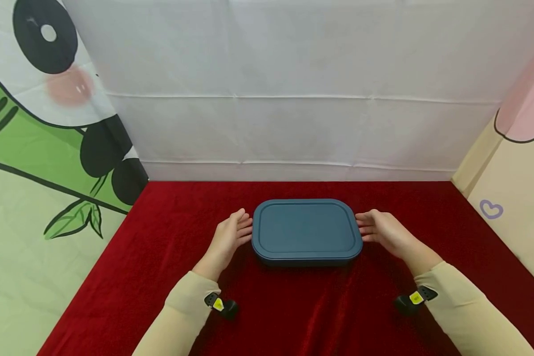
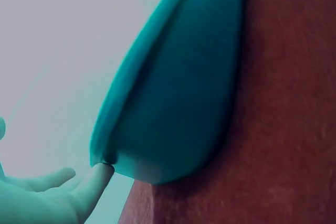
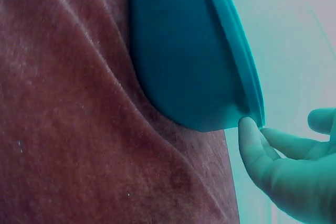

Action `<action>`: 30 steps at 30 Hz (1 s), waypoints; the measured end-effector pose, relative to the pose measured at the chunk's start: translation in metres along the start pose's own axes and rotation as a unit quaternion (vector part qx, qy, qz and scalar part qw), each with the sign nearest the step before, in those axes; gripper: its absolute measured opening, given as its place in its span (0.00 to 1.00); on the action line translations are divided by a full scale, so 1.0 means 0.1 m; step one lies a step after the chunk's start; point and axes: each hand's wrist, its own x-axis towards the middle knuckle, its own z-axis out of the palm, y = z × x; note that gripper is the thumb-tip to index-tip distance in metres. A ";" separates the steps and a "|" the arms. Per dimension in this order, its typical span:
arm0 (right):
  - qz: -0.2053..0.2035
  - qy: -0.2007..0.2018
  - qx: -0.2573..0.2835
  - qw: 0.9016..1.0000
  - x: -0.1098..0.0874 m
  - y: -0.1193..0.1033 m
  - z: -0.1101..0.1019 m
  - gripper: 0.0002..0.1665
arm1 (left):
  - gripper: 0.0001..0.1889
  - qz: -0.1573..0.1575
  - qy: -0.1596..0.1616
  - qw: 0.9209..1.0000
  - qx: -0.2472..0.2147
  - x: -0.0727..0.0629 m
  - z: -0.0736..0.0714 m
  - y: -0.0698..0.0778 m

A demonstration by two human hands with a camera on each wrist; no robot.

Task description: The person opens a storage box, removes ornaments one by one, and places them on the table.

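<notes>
A blue-grey lidded container (image 1: 307,228), rectangular with rounded corners, sits flat on the red cloth with its lid on. At its left end is my left hand (image 1: 229,239), fingers extended, fingertips at the lid's rim. My right hand (image 1: 387,232) mirrors it at the right end, with slightly bent fingers. In the left wrist view a fingertip (image 2: 102,170) meets the container (image 2: 173,87) just below the lid edge. The right wrist view shows a fingertip (image 3: 248,127) at the same spot on the container's (image 3: 184,61) other end. Neither hand curls round it.
Red velvet cloth (image 1: 169,277) covers the table, with some folds near the front. A white creased sheet (image 1: 293,128) hangs behind its far edge. Printed cartoon sheets hang at the left (image 1: 35,148) and right (image 1: 511,198). Each sleeve carries a strapped-on wrist camera.
</notes>
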 end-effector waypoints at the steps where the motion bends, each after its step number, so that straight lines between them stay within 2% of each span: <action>1: 0.005 -0.006 0.010 1.000 -0.01 0.00 -0.01 0.33 | 0.32 -0.007 -0.004 1.000 -0.011 -0.01 -0.01 0.01; 5: 0.017 -0.026 0.039 0.999 -0.03 0.02 -0.04 0.34 | 0.32 -0.021 -0.020 0.999 -0.044 -0.03 -0.03 0.04; 10: 0.020 -0.031 0.056 0.998 -0.05 0.02 -0.05 0.34 | 0.34 -0.029 -0.033 0.997 -0.066 -0.05 -0.04 0.05; 24: 0.024 -0.024 0.045 0.998 -0.07 -0.01 -0.04 0.33 | 0.35 -0.014 -0.052 0.996 -0.067 -0.08 -0.02 0.07; 30: 0.020 -0.021 0.034 0.999 -0.08 -0.04 -0.03 0.33 | 0.34 -0.015 -0.048 0.997 -0.062 -0.11 -0.01 0.10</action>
